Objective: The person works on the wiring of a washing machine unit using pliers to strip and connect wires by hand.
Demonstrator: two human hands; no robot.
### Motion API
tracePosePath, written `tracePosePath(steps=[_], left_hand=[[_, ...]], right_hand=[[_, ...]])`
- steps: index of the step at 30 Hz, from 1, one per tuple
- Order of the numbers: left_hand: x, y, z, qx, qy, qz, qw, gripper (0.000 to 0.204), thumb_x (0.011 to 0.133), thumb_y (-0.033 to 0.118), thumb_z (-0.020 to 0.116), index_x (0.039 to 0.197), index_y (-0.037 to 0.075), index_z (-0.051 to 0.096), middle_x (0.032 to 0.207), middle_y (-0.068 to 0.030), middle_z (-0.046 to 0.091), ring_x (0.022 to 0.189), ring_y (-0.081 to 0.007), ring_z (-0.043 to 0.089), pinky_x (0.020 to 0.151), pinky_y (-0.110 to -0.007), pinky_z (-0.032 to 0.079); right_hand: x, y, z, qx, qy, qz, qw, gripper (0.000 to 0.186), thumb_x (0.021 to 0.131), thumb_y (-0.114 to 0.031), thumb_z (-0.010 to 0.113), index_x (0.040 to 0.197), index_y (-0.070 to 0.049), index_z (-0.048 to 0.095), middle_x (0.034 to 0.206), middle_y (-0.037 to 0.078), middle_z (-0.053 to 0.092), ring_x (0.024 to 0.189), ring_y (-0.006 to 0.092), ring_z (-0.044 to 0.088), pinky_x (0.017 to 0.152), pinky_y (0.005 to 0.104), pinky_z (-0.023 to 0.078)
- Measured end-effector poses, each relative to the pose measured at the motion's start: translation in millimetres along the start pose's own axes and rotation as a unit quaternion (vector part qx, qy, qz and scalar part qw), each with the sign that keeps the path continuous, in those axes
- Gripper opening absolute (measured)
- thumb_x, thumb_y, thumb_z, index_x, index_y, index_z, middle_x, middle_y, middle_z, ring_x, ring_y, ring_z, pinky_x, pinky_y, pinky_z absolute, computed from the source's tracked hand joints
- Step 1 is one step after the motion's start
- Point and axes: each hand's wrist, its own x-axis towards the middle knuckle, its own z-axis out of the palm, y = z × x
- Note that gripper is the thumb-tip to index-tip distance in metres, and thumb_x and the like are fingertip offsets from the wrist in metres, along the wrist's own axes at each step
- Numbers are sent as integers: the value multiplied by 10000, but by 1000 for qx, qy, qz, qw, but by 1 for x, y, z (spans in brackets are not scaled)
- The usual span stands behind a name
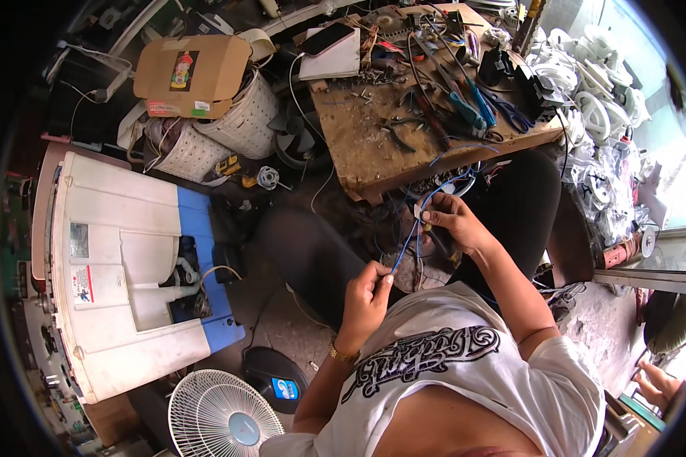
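Note:
Over my lap, my left hand (370,297) pinches a blue wire (401,252) between thumb and fingers. Higher and to the right, my right hand (451,222) grips the same wire beside a small pale piece (416,212); a tool with a dark and yellowish handle (439,241) shows under its fingers, too hidden to name. More wires hang below the bench edge. The wooden workbench (362,164) ahead holds pliers (404,122), blue-handled tools (482,107), scissors (511,114) and loose scraps.
White-and-blue appliance body (99,228) at left; white fan (229,419) at lower left. Cardboard box (151,72) on white baskets (236,122), a drill (232,167), a phone (324,39). Bagged white parts (598,183) line the right. Another person's bare foot (655,385) shows at lower right.

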Motion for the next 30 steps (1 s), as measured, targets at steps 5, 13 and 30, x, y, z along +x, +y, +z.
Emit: tracePosePath(steps=[5,13,30], left_hand=[[-10,3,1,-8,16,14,1000,52,956,31,602,948,-20,608,574,6,392,551,-17,304,469,-258,242],[-19,9,0,-22,13,-4,1000,50,963,21,589,949,-23,608,596,23,403,561,-20,308,476,-248,253],[79,37,24,-238,-36,67,968,345,1013,176,545,1322,35,485,905,-30,582,744,-129,555,737,-286,493]], right_hand=[[3,-5,-9,-4,46,-41,998,160,928,-100,670,1044,1,624,845,73,652,743,153,621,604,288,516],[12,-20,-36,0,58,-59,997,179,921,-129,677,1046,-14,620,873,26,635,757,131,609,618,275,509],[7,-65,-12,-199,73,-116,970,246,965,-119,609,1157,34,591,994,42,674,962,131,613,841,301,492]])
